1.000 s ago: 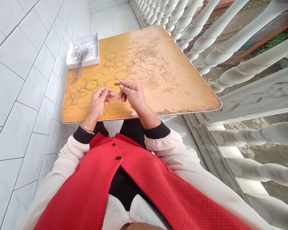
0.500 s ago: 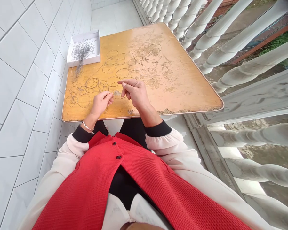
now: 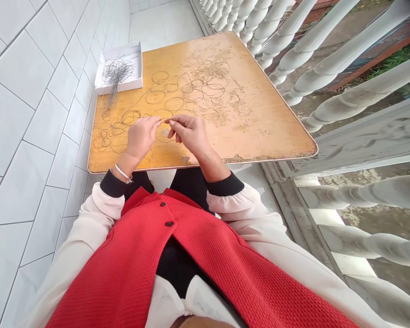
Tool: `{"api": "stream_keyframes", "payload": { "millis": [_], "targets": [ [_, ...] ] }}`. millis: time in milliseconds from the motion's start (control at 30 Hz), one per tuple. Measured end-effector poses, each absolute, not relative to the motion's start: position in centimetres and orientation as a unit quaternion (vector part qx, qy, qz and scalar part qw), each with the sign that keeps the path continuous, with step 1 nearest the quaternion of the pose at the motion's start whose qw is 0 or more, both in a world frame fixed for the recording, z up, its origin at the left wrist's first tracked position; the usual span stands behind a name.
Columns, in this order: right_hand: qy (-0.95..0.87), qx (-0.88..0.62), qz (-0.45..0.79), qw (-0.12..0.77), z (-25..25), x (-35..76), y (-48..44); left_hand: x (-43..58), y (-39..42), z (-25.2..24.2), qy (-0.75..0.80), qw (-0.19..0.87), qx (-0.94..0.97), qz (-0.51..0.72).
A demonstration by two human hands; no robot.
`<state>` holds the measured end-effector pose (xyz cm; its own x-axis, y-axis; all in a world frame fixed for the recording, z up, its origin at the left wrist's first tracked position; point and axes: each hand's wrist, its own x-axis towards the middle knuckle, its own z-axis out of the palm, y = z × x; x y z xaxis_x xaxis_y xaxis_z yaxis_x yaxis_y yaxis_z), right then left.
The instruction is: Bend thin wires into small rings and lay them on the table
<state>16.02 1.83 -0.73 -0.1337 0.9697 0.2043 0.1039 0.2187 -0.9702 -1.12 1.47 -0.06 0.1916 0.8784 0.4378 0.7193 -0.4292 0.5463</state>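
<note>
My left hand (image 3: 141, 136) and my right hand (image 3: 187, 134) are raised just above the wooden table (image 3: 259, 127), their fingertips almost meeting. Each pinches what looks like a thin dark wire, though the strand is hard to see. A wire loop (image 3: 164, 139) hangs below the fingertips. Many more thin wire rings (image 3: 193, 94) lie scattered and overlapping on the tabletop. At the far left corner, a white cardboard box (image 3: 121, 86) holds a tangled bundle of grey wires (image 3: 116, 75).
A white tiled wall (image 3: 27, 114) runs along the table's left side. Beyond the right edge stands a white balustrade (image 3: 328, 59). The table's veneer is worn and flaking in patches (image 3: 205, 57). My red waistcoat (image 3: 167, 255) fills the lower view.
My left hand has moved up and to the right, closing the gap to my right hand. Their fingertips now nearly meet. The wires on the table look unmoved.
</note>
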Motion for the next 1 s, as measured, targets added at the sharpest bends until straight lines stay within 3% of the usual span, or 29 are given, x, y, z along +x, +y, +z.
{"api": "stream_keyframes", "payload": {
  "millis": [367,567,767,1000],
  "targets": [
    [-0.513,-0.428,0.521,0.530,-0.2,15.5,1.7,-1.4,2.3,-1.9,0.533,0.068,0.757,0.373],
    [-0.538,-0.431,0.484,0.539,-1.1,15.2,2.0,-1.5,1.5,-1.6,0.537,0.074,0.747,0.384],
    [-0.600,-0.454,0.355,0.555,-2.5,16.1,2.2,-1.5,0.7,-1.1,0.542,0.083,0.734,0.400],
    [-0.629,-0.437,0.406,0.499,-2.3,15.7,2.0,-0.7,1.0,-0.6,0.527,0.112,0.752,0.380]
  ]
}}
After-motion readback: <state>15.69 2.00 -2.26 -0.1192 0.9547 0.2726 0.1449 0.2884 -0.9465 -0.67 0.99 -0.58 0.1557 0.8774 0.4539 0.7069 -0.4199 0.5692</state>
